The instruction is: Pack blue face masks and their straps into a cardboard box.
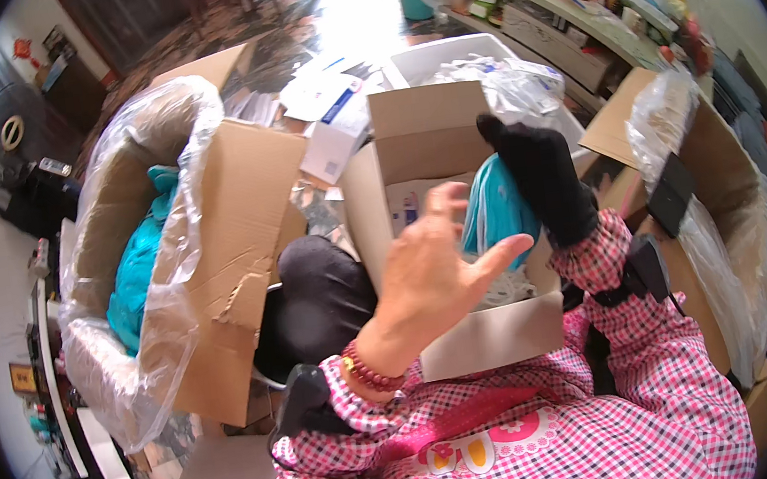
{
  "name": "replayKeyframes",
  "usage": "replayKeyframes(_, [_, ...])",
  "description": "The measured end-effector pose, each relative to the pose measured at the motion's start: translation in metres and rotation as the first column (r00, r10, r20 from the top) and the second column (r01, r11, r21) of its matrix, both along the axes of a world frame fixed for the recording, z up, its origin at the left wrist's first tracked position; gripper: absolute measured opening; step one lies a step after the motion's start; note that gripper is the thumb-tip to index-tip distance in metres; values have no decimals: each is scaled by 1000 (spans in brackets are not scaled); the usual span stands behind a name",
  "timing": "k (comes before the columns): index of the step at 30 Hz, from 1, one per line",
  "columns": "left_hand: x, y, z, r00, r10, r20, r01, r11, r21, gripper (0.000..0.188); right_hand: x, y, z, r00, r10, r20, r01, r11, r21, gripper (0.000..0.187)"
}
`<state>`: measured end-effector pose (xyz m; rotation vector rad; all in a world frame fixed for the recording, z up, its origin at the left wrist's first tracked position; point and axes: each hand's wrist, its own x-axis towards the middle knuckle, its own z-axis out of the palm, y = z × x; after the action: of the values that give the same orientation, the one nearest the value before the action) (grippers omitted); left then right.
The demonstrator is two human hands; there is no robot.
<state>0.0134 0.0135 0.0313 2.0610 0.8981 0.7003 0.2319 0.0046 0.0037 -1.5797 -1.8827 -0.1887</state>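
Note:
My left hand [425, 268], bare and with a dark red bead bracelet at the wrist, is open with its fingers spread. It hovers over an open cardboard box [489, 336] in front of me. My right hand [542, 179] wears a black glove and grips a teal bundle [499, 212] with pale stripes, held upright over the box's right side. The bundle's layers look thin and stacked; their exact kind I cannot make out. Its right side is hidden by the glove. Inside the box, beneath my hands, lie whitish things [507, 290] partly covered from view.
On the left stands a plastic-lined carton [249, 184] with teal items [137, 272] inside. Another lined carton [743, 236] is at right. Behind the box are a white bin [411, 64] with clear bags and small white boxes [334, 141]. A black rounded thing [323, 289] sits left of the box.

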Motion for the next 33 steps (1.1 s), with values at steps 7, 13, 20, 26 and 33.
replayKeyframes(7, [-63,31,6,905,250,344,-62,877,-476,35,-19,15,-8,535,-70,-842,-145,974,-174,25])
replayKeyframes(13, [-190,155,34,520,742,423,-537,670,-513,27,-8,13,-26,356,-88,-930,-320,924,-209,24])
replayKeyframes(20, [-269,238,5,569,620,541,-117,712,-692,72,-14,30,-32,685,-149,-713,-188,909,-371,30])
replayKeyframes(26, [-109,119,-19,825,428,369,-298,884,-360,33,10,56,-61,964,40,-263,-158,883,-442,25])
replayKeyframes(33, [-12,7,-62,982,-175,73,145,941,305,13,11,93,-101,961,-88,262,241,732,-637,43])
